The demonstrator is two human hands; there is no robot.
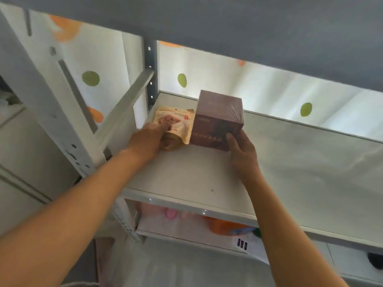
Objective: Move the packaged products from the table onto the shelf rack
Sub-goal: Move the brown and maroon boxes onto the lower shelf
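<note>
A tan stand-up pouch [178, 121] sits at the back left corner of the white shelf board [207, 175]. My left hand [148, 139] grips the pouch's lower front, fingers curled round it. Right beside the pouch stands a dark brown box [217, 119], touching or nearly touching it. My right hand [241, 150] holds the box at its lower right front corner, thumb on the front face and fingers round the side. Both packages rest on the shelf.
A grey shelf [228, 27] hangs close above. White uprights [47, 112] and a slanted brace [124, 106] stand to the left. The board runs on to the right. The shelf below holds pink and orange packages [223, 225]. A dotted curtain [290, 90] lies behind.
</note>
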